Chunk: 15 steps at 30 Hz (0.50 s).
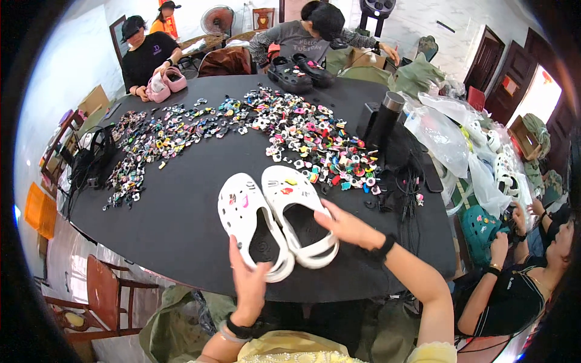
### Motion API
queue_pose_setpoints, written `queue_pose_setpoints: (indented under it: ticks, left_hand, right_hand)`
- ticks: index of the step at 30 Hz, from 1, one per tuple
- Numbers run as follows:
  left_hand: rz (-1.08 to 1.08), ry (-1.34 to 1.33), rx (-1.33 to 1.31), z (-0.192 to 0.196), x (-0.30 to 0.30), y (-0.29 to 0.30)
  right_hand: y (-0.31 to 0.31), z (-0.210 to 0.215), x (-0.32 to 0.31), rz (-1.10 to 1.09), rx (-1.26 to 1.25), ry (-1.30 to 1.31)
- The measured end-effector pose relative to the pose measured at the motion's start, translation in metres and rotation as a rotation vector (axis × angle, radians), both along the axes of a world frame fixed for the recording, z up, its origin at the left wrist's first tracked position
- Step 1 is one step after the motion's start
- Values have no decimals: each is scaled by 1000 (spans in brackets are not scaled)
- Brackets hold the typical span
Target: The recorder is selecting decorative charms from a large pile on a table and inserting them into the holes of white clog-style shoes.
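Observation:
Two white clogs lie side by side on the black table in front of me, toes pointing away. The left clog (239, 199) and the right clog (289, 190) both carry a few small coloured charms on their tops. My left hand (248, 281) grips the outer rim of the left clog near its heel, thumb over the edge. On the other side, my right hand (351, 225) holds the outer edge of the right clog beside its foot opening. Beyond the toes spreads a long heap of small colourful shoe charms (315, 139).
A black bottle (387, 118) and dark cables (408, 181) stand at the right of the table (175, 242). Across it, co-workers handle pink clogs (158, 89) and sit behind black clogs (293, 75). At right, a person holds a teal clog (481, 230) near plastic bags (442, 130).

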<state>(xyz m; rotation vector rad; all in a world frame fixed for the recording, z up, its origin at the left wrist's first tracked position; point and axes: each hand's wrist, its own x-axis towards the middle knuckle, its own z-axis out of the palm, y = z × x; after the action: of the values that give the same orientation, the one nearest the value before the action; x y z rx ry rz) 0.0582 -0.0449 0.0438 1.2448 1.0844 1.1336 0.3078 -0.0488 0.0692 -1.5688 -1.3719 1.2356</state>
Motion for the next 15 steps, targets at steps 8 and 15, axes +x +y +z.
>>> queue_pose_setpoints:
  ticks: [8, 15]
  left_hand:
    - [-680, 111, -150, 59, -65, 115]
    - [-157, 392, 388, 64, -67, 142]
  right_hand:
    - [-92, 34, -96, -23, -371, 878]
    - [-87, 39, -79, 165, -567, 785]
